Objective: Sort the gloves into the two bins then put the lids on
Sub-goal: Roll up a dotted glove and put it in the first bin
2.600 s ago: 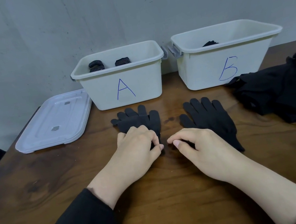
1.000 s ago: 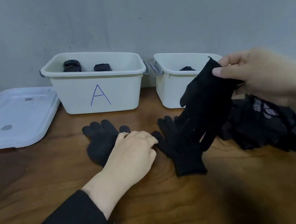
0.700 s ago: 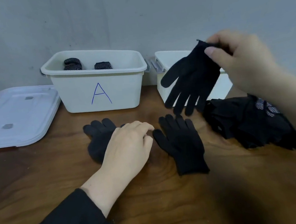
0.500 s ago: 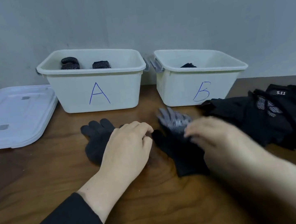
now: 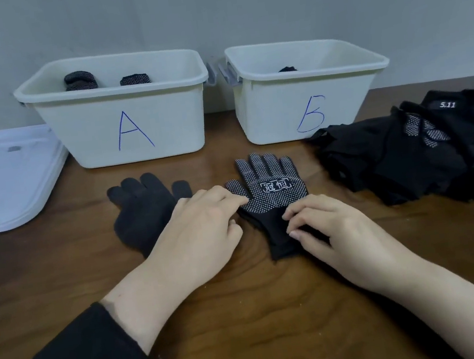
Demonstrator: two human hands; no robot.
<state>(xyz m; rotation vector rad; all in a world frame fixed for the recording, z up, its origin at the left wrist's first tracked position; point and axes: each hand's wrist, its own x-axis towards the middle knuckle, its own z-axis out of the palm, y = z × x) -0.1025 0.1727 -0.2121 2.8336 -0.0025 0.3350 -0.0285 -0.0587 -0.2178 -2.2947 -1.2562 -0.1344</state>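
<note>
In front of bin A, on the wooden table, the head view shows two gloves lying flat with their fingers pointing toward the bins. The plain black glove lies directly in front of bin A; the left hand rests palm down over its cuff side, fingers loosely bent and close together, with the fingertips reaching across to touch the thumb edge of the dotted glove. The dotted glove, its white grip dots and a printed white label facing up, lies to the right of the plain one, in front of the gap between bin A and bin B. The right hand sits on the cuff end of the dotted glove, its fingers curled and pinching the dark cuff fabric against the thumb. Bin A, marked with a blue letter, holds at least two dark rolled gloves near its back wall; bin B, just to its right with the latches nearly meeting, shows one dark item above its rim. A white lid lies flat on the table left of bin A, its edge tucked close to the bin's lower corner. A pile of black gloves, some dotted and one tagged 5.11, lies to the right of bin B, touching its front corner.
</note>
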